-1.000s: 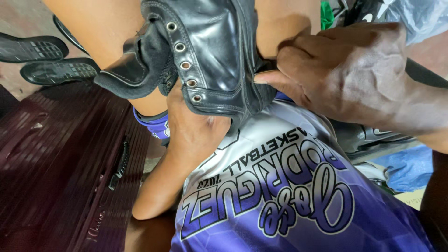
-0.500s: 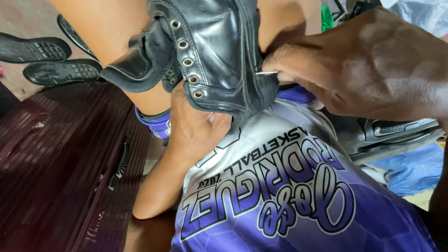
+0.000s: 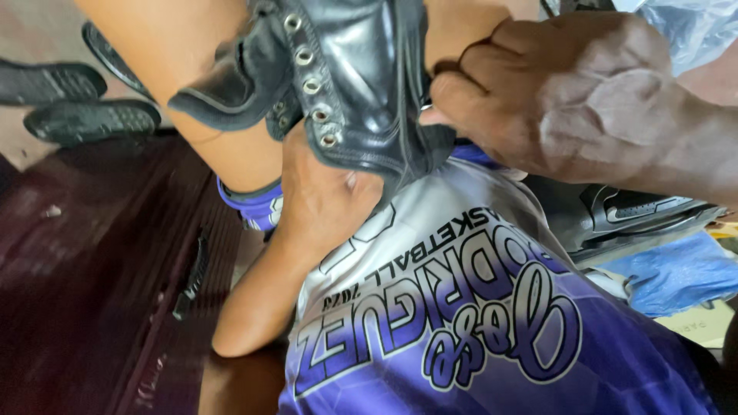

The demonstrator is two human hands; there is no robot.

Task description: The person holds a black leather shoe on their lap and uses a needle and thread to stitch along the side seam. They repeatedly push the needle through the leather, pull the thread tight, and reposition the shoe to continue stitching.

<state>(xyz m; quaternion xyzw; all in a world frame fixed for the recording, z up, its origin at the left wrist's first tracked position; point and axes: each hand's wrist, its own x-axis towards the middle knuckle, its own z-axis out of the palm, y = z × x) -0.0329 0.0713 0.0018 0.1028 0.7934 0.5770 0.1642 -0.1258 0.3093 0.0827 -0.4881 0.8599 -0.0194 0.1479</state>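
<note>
A right hand [image 3: 584, 100], fingers curled tight and knuckles raised, pinches the rear edge of a black, glossy leather lace-up boot upper [image 3: 361, 84] at the top of the frame, while a left hand [image 3: 323, 192], palm up and partly hidden, cups the same boot from beneath, its fingers pressed against the stitched lower rim; how far that hand is closed cannot be told. The boot upper hangs with its long axis running from the top of the frame down toward the wearer's lap, its open laced front turned to the left and its lower edge pointing down and slightly right. One row of five round metal eyelets [image 3: 311, 86] shows along the front flap, unlaced, and a loose black tongue [image 3: 231, 92] flares out to the boot's left. The leather is shiny and creased, with a stitched seam along the bottom. Directly below the boot lies a white-and-purple sports jersey [image 3: 477, 307] with large printed lettering, covering the lap. Left of the boot, on the floor, sit two black ribbed shoe soles [image 3: 84, 107], one above the other, above a dark reddish-brown wooden surface [image 3: 92, 292]. Right of the boot, below the right hand, rest one grey-and-black sneaker [image 3: 638, 215] and crumpled blue plastic sheeting [image 3: 676, 273].
</note>
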